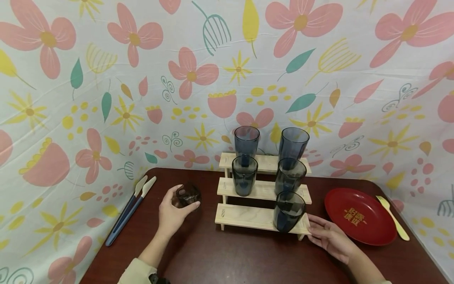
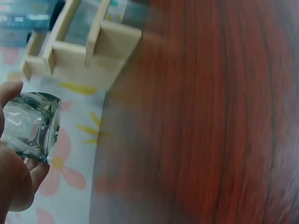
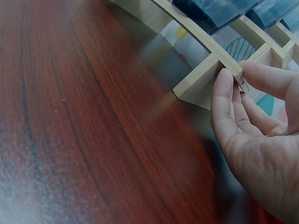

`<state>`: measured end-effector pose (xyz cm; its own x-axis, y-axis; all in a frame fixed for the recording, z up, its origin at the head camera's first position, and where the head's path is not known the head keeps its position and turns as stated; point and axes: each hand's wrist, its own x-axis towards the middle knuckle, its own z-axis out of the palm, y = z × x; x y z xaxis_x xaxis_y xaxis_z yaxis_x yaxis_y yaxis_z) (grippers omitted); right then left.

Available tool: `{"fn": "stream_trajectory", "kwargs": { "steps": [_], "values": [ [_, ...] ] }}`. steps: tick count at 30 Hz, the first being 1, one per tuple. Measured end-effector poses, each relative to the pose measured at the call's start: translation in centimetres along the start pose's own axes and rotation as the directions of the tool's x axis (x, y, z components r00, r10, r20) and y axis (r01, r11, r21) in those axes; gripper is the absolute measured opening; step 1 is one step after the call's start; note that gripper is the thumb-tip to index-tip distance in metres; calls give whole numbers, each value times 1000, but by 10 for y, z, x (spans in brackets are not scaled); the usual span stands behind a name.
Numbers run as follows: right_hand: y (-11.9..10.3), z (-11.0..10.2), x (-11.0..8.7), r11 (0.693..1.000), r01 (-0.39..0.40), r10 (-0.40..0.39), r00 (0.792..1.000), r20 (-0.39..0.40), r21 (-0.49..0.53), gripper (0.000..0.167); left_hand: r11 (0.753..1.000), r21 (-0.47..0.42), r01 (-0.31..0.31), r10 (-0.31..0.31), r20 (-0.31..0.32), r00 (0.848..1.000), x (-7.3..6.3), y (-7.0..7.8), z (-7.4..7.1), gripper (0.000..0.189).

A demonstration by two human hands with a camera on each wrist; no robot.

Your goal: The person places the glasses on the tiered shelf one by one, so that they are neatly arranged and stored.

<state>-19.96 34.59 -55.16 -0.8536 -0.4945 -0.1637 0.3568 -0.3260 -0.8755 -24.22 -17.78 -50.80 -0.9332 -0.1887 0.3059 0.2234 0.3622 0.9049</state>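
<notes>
My left hand (image 1: 172,211) grips a small clear glass (image 1: 188,195) left of the rack. In the left wrist view the glass (image 2: 35,126) shows thick, faceted walls between thumb and fingers. At the other side, my right hand (image 1: 328,236) pinches the right end of the bottom step of a three-tier wooden rack (image 1: 244,216). Thumb and fingertips meet at the board's corner in the right wrist view. Smoky blue-grey tumblers stand on the rack: one on the bottom step's right (image 1: 289,212), two on the middle step and two on the top.
Right of the rack lies a red plate (image 1: 337,205) with gold characters, and a yellow-handled utensil (image 1: 393,219) beside it. Two blue-handled knives (image 1: 131,215) lie along the table's left edge. A floral cloth (image 1: 198,118) hangs behind the dark wooden table (image 1: 227,260).
</notes>
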Motion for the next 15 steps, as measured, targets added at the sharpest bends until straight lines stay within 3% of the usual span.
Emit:
{"fn": "stream_trajectory", "kwargs": {
  "steps": [7, 15],
  "values": [
    [1, -1, -1, 1000, -1, 1, 1000, -12, -2, 41, 995, -46, -89, 93, 86, 992, -14, 17, 19, 77],
    [1, -1, -1, 1000, 4, -4, 1000, -17, -6, 41, 981, -39, -191, 195, 176, 965, -30, 41, 48, 79]
  ]
}}
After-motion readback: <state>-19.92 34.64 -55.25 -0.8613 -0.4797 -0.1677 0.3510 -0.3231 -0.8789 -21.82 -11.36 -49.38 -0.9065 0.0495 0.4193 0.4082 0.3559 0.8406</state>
